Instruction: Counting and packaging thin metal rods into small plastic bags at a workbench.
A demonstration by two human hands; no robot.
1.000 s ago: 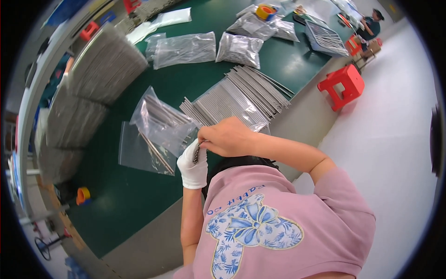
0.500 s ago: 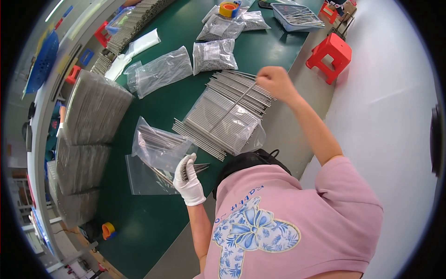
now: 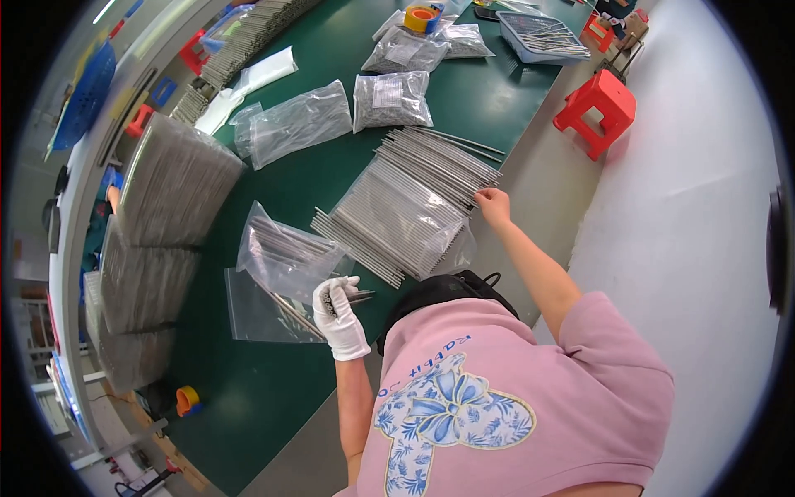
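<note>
My left hand, in a white glove, is closed round a bundle of thin metal rods, whose ends show in its curl. Just left of it are clear plastic bags with several more rods in and across them. A wide layer of metal rods lies on the green table, partly under a clear plastic sheet or bag. At the right ends of these rods is my bare right hand, its fingertips pinched on a rod end. A couple of rods lie slightly apart at the far side.
Filled clear bags, a flat empty-looking bag and a blue basket of rods stand farther back. Wrapped stacks line the left edge. Tape rolls lie near and far. A red stool stands right of the table.
My right hand has come down and toward me to the rods' right ends. The rod it held slanting over the layer is no longer seen there. My left hand has barely moved.
</note>
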